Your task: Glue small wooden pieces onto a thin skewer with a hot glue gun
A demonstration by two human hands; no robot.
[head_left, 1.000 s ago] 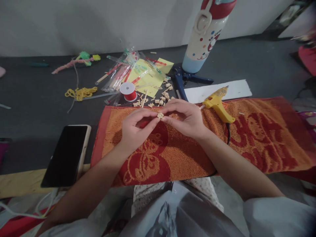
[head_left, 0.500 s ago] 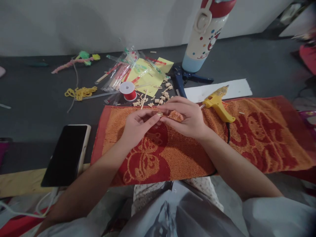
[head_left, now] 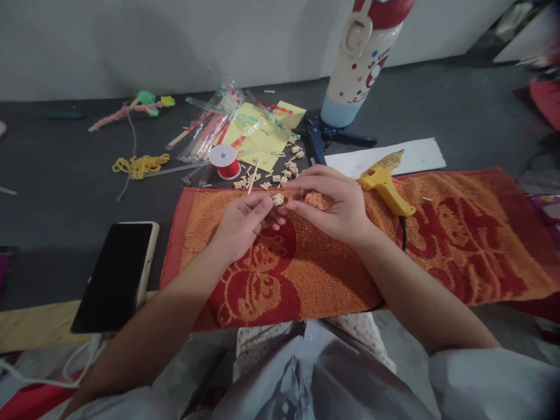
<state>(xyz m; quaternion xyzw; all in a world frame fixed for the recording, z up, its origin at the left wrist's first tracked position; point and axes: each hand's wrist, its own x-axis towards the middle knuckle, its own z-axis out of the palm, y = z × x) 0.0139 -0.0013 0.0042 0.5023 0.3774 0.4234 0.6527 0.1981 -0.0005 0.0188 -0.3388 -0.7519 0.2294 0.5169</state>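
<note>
A small cluster of short wooden stick pieces (head_left: 278, 199) is pinched between the thumb and fingers of my left hand (head_left: 242, 224), just above the orange-and-red towel (head_left: 332, 280). From the other side, my right hand (head_left: 335, 201) curves its thumb and forefinger around the cluster's right end. Part of that contact is hidden. Many more cut pieces (head_left: 289, 170) lie loose on the dark table just beyond my fingers, near a longer thin stick (head_left: 254, 176).
Beyond the hands are a red ribbon spool (head_left: 225, 162), wrapped chopsticks (head_left: 214, 128), yellow paper (head_left: 249, 125), blue-handled cutters (head_left: 321, 137) and a tall bottle (head_left: 356, 76). A yellow glue gun (head_left: 387, 184) lies right, a phone (head_left: 116, 277) left, with yellow yarn (head_left: 142, 165) behind it.
My left hand has turned slightly, and the cluster's pale pieces now show more plainly. My fingertips have shifted a little to the left. The table items stay in place.
</note>
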